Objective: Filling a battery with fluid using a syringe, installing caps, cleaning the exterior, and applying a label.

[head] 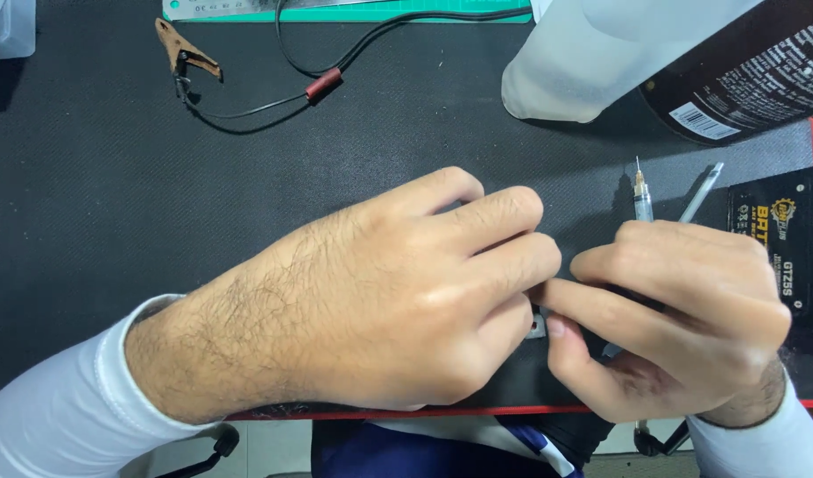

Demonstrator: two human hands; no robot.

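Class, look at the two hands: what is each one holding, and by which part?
The right hand grips two thin tools by their lower shafts, tips upward. The left hand pinches with it a small grey piece, mostly hidden.

Black mat (114, 204) – rusty alligator clip (187, 51) on black wire (353, 44), translucent white jug (601, 53), green ruler (335, 9).

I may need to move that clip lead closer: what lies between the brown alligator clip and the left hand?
In the head view, only bare black mat lies between the alligator clip and the left hand; the clip's thin black wire loops just below the clip.
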